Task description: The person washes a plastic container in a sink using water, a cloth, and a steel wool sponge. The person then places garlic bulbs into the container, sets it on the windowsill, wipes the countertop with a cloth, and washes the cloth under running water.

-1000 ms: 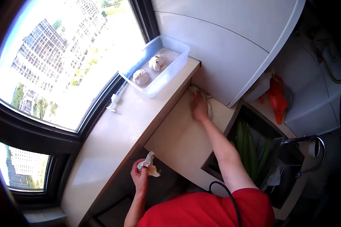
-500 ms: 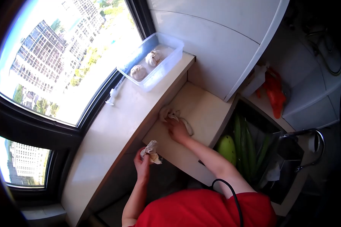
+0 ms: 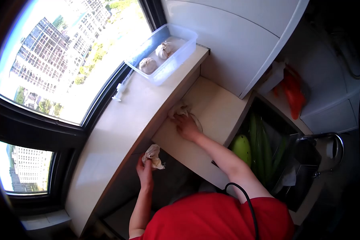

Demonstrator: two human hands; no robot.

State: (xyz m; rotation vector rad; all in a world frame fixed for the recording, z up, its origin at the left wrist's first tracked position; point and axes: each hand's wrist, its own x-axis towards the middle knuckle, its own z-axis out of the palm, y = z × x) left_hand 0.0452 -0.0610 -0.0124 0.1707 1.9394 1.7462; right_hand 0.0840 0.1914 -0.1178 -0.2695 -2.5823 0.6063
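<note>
My left hand [image 3: 145,171] is closed around a crumpled off-white wad [image 3: 152,156], which looks like a tissue or thin cloth. It hangs in front of the counter's near edge. My right hand [image 3: 187,128] rests on the lower counter [image 3: 216,104], fingers bent onto a rumpled beige cloth [image 3: 181,110]. Part of this cloth lies under the hand, and a fold of it trails along the hand's right side. The fingertips are partly hidden in the cloth.
A clear plastic box [image 3: 161,80] with two garlic bulbs [image 3: 148,65] stands on the raised window ledge [image 3: 112,144], beside a small white plastic piece [image 3: 119,92]. Right of the counter, the sink [image 3: 302,192] holds long green vegetables [image 3: 260,152] under a curved faucet [image 3: 341,148]. A red bag [image 3: 292,94] lies behind.
The view has shifted slightly, so the counter sits higher in the picture. My left hand has moved a little left with its wad turned. My right hand stays on the cloth.
</note>
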